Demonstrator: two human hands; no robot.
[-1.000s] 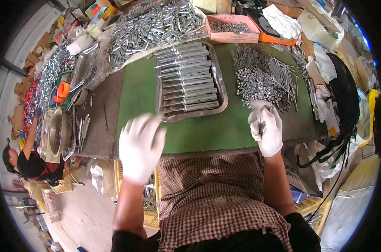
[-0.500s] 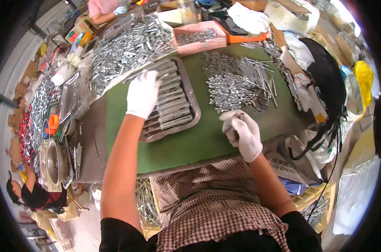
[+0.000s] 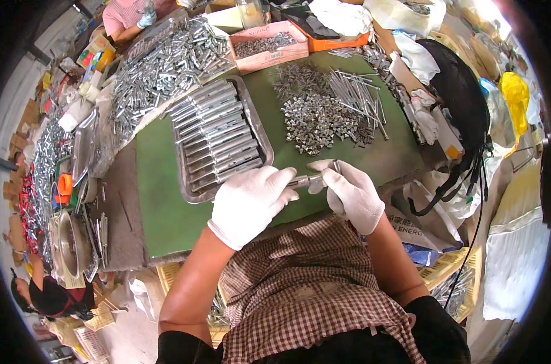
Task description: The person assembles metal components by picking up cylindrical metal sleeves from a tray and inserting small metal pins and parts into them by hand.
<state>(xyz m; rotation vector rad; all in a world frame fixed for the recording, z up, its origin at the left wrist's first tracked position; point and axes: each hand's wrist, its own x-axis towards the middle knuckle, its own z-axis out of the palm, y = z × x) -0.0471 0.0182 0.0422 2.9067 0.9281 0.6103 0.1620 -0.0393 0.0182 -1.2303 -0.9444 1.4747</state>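
Both my gloved hands meet above the near edge of the green work mat (image 3: 178, 233). My left hand (image 3: 251, 203) is closed around a silver metal tube (image 3: 301, 181) that points right. My right hand (image 3: 354, 195) pinches a small metal piece (image 3: 337, 165) beside the tube's right end; its exact shape is mostly hidden by fingers. To the left lies a metal tray (image 3: 184, 176) with a row of silver tubes on thin rods (image 3: 230, 136). Beyond my right hand are a heap of small metal nuts (image 3: 315, 124), a darker pile of small pins (image 3: 300, 79) and long thin rods (image 3: 357, 97).
A large heap of metal tubes (image 3: 160, 70) covers the back left. A pink box (image 3: 269, 57) of small parts stands at the back, next to an orange bin (image 3: 336, 42). A black bag (image 3: 454, 85) hangs at the right. Another person's gloved hand (image 3: 147, 17) shows at the far left.
My left hand has come from the tray toward me and right, now with a metal tube in it, meeting my right hand. The right hand stays near the mat's front edge.
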